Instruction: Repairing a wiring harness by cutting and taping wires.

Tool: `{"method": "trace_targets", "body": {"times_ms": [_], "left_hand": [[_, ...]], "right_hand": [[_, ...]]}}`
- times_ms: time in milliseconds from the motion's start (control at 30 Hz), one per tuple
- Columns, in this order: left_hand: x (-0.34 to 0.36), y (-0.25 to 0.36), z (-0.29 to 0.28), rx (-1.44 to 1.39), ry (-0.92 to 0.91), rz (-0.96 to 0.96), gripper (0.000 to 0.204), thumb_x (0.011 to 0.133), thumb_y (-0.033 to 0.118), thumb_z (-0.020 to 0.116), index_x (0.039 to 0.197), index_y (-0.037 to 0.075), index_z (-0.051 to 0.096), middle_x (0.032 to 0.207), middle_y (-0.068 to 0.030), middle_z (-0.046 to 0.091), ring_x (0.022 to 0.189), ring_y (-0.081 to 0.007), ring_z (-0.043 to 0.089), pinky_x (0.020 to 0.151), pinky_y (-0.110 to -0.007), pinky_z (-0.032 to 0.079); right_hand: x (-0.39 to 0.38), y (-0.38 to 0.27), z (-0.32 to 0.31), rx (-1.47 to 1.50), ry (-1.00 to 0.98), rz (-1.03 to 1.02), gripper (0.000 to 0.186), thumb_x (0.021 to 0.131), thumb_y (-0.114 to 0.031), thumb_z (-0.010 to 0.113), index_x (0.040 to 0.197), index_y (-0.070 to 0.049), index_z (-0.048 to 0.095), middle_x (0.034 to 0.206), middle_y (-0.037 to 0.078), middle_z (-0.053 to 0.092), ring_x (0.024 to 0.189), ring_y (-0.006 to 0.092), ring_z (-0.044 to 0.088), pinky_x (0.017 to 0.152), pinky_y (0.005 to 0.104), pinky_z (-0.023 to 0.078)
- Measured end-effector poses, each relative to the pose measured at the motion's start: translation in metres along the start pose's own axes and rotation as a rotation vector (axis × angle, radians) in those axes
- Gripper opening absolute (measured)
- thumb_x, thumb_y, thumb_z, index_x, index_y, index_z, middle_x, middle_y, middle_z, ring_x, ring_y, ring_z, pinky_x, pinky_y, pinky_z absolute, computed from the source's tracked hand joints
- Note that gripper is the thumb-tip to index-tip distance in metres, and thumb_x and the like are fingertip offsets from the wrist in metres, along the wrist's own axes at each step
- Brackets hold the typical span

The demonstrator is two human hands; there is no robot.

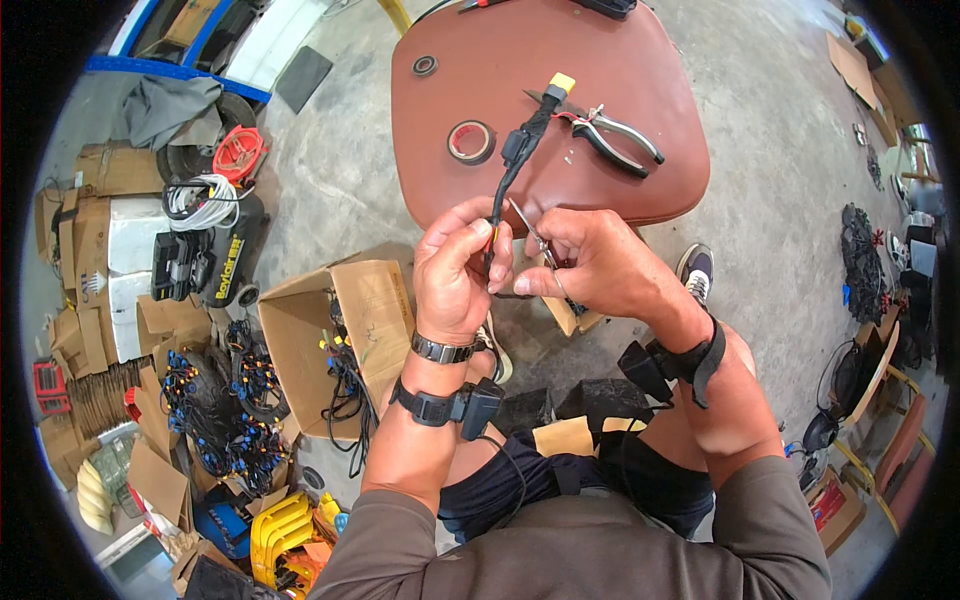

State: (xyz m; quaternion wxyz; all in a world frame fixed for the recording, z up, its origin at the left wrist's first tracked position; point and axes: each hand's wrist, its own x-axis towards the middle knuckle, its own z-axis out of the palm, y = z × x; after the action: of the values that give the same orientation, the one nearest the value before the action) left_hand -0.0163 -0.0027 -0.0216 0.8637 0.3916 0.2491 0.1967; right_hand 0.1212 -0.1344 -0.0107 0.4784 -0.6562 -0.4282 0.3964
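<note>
My left hand (452,268) is closed around the lower part of a black tape-wrapped cable (512,172). The cable runs up over the stool seat and ends in a yellow connector (562,84), with a small black block partway along. Some red and yellow wire shows at my left fingertips. Beside it, my right hand (605,262) is closed on slim pointed metal scissors (535,232), their tip close to the cable. Pliers (618,142) with black and grey handles lie on the seat, right of the connector. A roll of tape (471,142) lies left of the cable.
The reddish-brown stool seat (560,35) also bears a smaller tape roll (425,66). An open cardboard box (372,318) with black cables stands left of my legs. Farther left are a heap of cables (225,395), a black machine (235,250) and cardboard. Chairs (905,440) stand at right.
</note>
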Motion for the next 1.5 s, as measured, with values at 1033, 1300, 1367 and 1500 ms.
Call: {"method": "trace_targets", "body": {"times_ms": [1033,1300,1367,1500], "left_hand": [[0.008,-0.001,0.009,-0.021,-0.01,0.173,0.024,0.088,-0.003,0.058,0.111,0.003,0.058,0.113,-0.0153,0.063,0.055,-0.0094,0.053,0.044,-0.019,0.04],[0.008,0.0,0.0,0.041,-0.015,0.123,0.015,0.088,0.0,0.061,0.103,0.001,0.063,0.114,-0.0163,0.064,0.057,-0.0111,0.056,0.043,-0.02,0.04],[0.009,0.0,0.003,0.017,-0.004,0.096,0.012,0.087,-0.002,0.062,0.099,0.0,0.066,0.112,-0.0145,0.065,0.057,-0.0105,0.056,0.044,-0.02,0.042],[0.015,-0.008,0.009,0.323,0.086,0.29,0.014,0.089,-0.001,0.061,0.102,-0.001,0.067,0.11,-0.011,0.063,0.064,-0.0099,0.058,0.052,-0.022,0.045]], "right_hand": [[0.001,-0.006,-0.011,0.144,-0.155,0.123,0.032,0.078,-0.02,0.08,0.087,0.003,0.06,0.07,0.002,0.053,0.068,0.0084,0.045,0.06,0.0283,0.041],[0.003,0.003,-0.003,0.512,-0.01,0.027,0.055,0.078,-0.012,0.08,0.126,-0.002,0.056,0.089,-0.002,0.058,0.079,0.0066,0.051,0.07,0.0245,0.046],[0.003,0.009,-0.004,0.503,0.019,0.006,0.059,0.078,-0.012,0.079,0.13,-0.004,0.053,0.086,-0.003,0.056,0.08,0.004,0.05,0.07,0.0216,0.045],[0.004,0.007,-0.006,0.439,0.026,-0.052,0.064,0.082,-0.003,0.075,0.138,-0.002,0.046,0.099,-0.003,0.059,0.081,0.0033,0.052,0.071,0.0198,0.046]]}}
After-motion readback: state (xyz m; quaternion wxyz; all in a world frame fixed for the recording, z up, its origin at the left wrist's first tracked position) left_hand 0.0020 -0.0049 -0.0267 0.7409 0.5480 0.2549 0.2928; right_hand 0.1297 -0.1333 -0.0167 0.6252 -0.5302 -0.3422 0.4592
